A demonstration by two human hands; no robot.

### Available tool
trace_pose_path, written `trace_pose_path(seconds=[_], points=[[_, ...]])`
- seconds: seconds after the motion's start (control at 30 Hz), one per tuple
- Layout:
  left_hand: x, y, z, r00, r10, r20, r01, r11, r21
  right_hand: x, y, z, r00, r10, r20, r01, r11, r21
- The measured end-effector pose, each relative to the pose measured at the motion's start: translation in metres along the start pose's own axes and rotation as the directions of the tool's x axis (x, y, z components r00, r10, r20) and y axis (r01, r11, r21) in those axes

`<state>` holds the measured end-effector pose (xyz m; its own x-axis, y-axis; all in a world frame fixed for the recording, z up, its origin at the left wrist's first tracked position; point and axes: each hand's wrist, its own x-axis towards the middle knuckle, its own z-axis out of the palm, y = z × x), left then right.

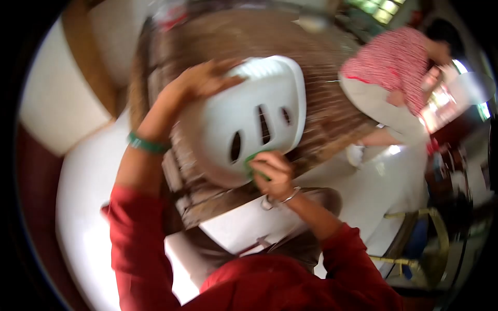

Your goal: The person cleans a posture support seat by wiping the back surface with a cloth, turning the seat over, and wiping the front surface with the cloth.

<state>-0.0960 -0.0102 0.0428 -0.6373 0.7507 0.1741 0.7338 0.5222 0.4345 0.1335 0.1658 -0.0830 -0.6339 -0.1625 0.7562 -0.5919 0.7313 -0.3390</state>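
A white plastic piece [218, 124] with several oval slots and a rounded rim, like a chair seat or back, is tilted in front of me on the brown wooden slatted surface. My left hand [205, 80] is at its upper left rim, thumb and fingers around the edge; a green band is on the wrist. At the lower edge, close to a slot, my right hand [274, 170] is closed on a green item [252, 158] pressed against the plastic. Blur and my fingers hide its exact kind.
At the right, a person in a red patterned top [386, 62] bends over beside the wooden surface [321, 98]. A yellowish-framed chair [440, 243] stands lower right. A pale panel [254, 225] lies across my lap. A blurred red-and-clear object [171, 15] is at the far left corner.
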Motion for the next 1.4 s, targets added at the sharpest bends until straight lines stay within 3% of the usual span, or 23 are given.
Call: trace_pose_path(seconds=[0.07, 0.23, 1.4], points=[[0.003, -0.011, 0.006, 0.998, 0.049, -0.045, -0.050, 0.998, -0.029, -0.007, 0.002, 0.003, 0.997, 0.053, -0.060, -0.048, 0.996, 0.082], [-0.007, 0.012, -0.012, 1.000, -0.019, 0.005, 0.019, 0.994, -0.105, -0.015, -0.001, 0.009, 0.991, 0.064, -0.118, -0.061, 0.998, 0.027], [-0.008, 0.018, -0.014, 0.997, -0.080, 0.023, 0.082, 0.991, -0.104, -0.019, -0.003, 0.007, 0.989, 0.096, -0.116, -0.091, 0.995, 0.048]])
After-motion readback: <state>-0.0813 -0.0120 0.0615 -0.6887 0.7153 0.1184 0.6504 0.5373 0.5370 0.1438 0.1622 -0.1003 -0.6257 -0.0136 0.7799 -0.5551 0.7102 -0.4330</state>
